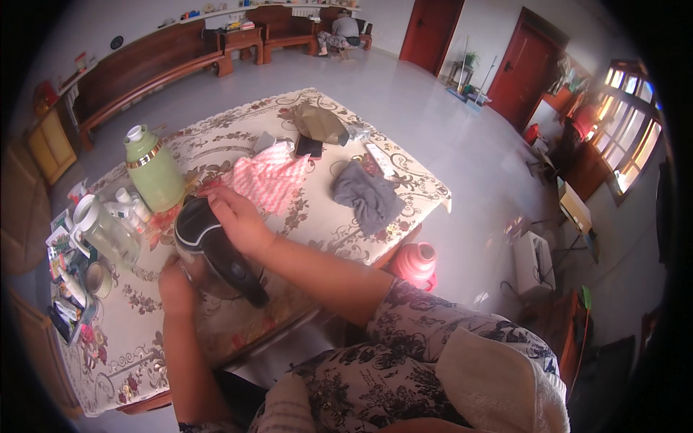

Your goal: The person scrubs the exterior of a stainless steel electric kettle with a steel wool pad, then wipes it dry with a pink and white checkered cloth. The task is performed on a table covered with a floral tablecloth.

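Observation:
An electric kettle [229, 268] with a black lid and handle and a shiny body is held between my hands over the near part of the table, its handle toward me. My right hand [242, 222] lies over the lid's edge, with the fingers curled toward the far side. Against the lower left side of the body rests my left hand [175, 283], its fingers mostly hidden by the kettle. Just beyond stands a green thermos flask [156, 173] with a white stopper. A clear glass jug [108, 234] is upright to the left.
The table has a flowered cloth [141, 361]. Small bottles [133, 206] and a tape roll [99, 279] crowd its left side. Farther off lie a pink checked cloth [267, 177], a grey cloth [367, 196] and a phone [309, 147]. A pink flask [415, 263] stands beside the table. Another person [343, 30] sits far back.

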`<state>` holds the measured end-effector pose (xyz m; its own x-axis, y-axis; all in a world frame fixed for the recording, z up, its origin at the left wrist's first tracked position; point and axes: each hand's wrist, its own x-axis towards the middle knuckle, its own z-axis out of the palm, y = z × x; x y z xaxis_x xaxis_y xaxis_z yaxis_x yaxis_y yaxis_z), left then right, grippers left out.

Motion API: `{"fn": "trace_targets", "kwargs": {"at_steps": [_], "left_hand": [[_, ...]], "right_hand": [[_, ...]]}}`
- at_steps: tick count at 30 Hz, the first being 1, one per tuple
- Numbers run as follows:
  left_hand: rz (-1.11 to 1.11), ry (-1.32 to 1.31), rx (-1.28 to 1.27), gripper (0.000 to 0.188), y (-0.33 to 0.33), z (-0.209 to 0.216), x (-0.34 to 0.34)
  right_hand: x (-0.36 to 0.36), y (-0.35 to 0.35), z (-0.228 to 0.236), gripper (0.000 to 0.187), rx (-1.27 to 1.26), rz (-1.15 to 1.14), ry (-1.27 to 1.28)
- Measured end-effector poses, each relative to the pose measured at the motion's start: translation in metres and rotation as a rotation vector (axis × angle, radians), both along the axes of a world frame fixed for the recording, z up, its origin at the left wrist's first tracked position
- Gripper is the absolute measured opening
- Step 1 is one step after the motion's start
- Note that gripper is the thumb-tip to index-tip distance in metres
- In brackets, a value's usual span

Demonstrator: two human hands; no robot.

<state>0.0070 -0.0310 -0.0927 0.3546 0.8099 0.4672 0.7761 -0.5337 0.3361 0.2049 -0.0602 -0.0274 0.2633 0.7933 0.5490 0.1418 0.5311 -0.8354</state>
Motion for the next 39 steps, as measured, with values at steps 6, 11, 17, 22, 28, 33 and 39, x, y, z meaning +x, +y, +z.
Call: {"fn": "trace_targets", "kwargs": {"at_steps": [6, 11, 17, 22, 28, 33, 39], "left_hand": [[-0.267, -0.103, -0.162, 0.050, 0.052, 0.005, 0.021], [-0.297, -0.505, -0.860, 0.040, 0.043, 0.008, -0.006], [-0.270, 0.278, -0.067, 0.048, -0.021, 0.020, 0.007], [-0.234, -0.087, -0.247, 0.075, -0.089, 0.040, 0.019], [0.057, -0.442, -0.228, 0.078, -0.129, -0.048, 0.048], [-0.151, -0.722, 0.024, 0.062, -0.124, 0.006, 0.051], [-0.210, -1.100, -0.498, 0.062, -0.042, 0.029, 0.036]], "right_hand": [[0.003, 0.004, -0.009, 0.032, 0.095, -0.084, -0.056], [-0.002, -0.003, -0.001, 0.030, 0.035, -0.098, -0.062], [0.005, 0.001, -0.007, 0.030, 0.017, -0.066, -0.002], [0.000, 0.018, -0.017, 0.030, -0.030, -0.017, -0.043], [0.016, 0.008, -0.007, 0.031, -0.061, 0.012, -0.049], [0.012, 0.010, -0.001, 0.033, -0.087, 0.141, 0.065], [0.007, 0.006, 0.001, 0.034, -0.100, 0.130, 0.048]]}}
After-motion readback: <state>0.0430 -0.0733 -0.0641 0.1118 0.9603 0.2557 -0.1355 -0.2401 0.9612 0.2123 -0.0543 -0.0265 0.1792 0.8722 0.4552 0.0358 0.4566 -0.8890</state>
